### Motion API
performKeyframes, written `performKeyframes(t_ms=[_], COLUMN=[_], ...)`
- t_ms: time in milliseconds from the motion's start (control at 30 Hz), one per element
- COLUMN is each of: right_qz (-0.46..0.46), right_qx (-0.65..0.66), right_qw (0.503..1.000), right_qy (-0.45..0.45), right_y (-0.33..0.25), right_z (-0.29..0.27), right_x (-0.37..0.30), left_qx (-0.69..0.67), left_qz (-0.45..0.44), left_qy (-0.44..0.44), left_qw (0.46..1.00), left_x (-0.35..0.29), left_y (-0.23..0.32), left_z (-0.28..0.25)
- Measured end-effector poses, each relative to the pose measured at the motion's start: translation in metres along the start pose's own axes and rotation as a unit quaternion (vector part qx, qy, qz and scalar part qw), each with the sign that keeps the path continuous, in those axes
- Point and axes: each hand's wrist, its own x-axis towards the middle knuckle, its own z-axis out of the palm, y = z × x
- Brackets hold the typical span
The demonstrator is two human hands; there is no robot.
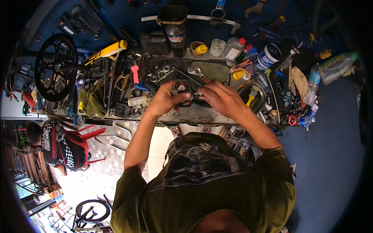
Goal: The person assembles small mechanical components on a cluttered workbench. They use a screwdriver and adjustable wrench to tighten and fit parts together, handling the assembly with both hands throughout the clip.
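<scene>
My left hand (166, 98) is closed around a squarish metal part that looks like a bicycle pedal (182, 87), its thumb pressed across the frame. On the pedal's right side my right hand (220, 98) pinches at a small metal piece, mostly hidden by the fingers. Both hands are over the front of the cluttered workbench (210, 113). Just beyond them lie an adjustable wrench (195, 71) and a thin metal rod (182, 73). Several metal rings (160, 72) sit on the dark mat to the left of the wrench.
Left of my hands are a pink-handled tool (135, 73), a green rag (92, 101) and a black steering wheel (54, 66). To the right, a yellow brush (251, 96) rests in an oval metal tray (262, 101). Bottles and tubs line the back. A person (62, 145) sits on the left.
</scene>
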Motion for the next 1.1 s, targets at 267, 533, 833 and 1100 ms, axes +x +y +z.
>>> performKeyframes(t_ms=[267,533,833,1100], right_qz=[0.204,0.258,0.007,0.356], right_qx=[0.235,0.303,0.023,0.381], right_qw=[0.945,0.912,0.999,0.849], right_qy=[-0.102,-0.097,0.03,-0.087], right_y=[0.008,0.0,0.003,0.003], right_z=[0.01,0.013,0.007,0.014], right_x=[-0.004,-0.003,0.002,-0.006], left_qx=[0.184,0.174,0.086,0.183], left_qz=[0.234,0.203,0.095,0.274], left_qy=[0.024,0.021,0.012,0.031], left_qw=[0.954,0.963,0.992,0.944], left_x=[0.006,0.004,0.003,0.007], left_y=[-0.001,0.003,0.009,-0.002], left_z=[-0.001,-0.001,-0.001,0.005])
